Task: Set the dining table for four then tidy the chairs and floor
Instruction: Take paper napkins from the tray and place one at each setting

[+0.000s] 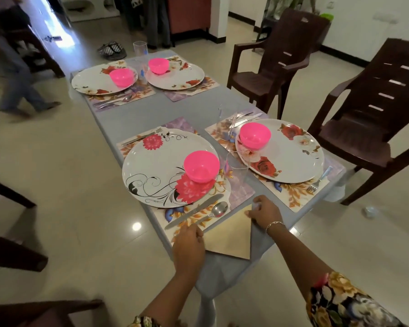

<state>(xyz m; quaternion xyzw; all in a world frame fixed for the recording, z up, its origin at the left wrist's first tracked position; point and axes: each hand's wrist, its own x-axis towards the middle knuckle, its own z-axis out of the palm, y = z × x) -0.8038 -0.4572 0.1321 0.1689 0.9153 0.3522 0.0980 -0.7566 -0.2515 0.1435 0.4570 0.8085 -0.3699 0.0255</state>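
A beige napkin [229, 234], folded to a triangle, lies on the near corner of the grey table [137, 114]. My left hand [188, 246] holds its left corner, and my right hand [266, 212] pinches its top right corner. Just beyond the napkin a knife [194, 211] and a spoon [216, 210] lie on a floral placemat [242, 192] beside a flowered plate [161, 168] with a pink bowl [201, 165] on it. A clear glass [236, 165] stands between this plate and the right plate [286, 152]. Two more set places lie at the far end.
Two brown plastic chairs [276, 64] [373, 121] stand right of the table. Parts of dark chairs [7, 234] show at the left and bottom left. A person's legs [17, 88] are at the far left. Crumpled litter [371, 211] lies on the floor at right.
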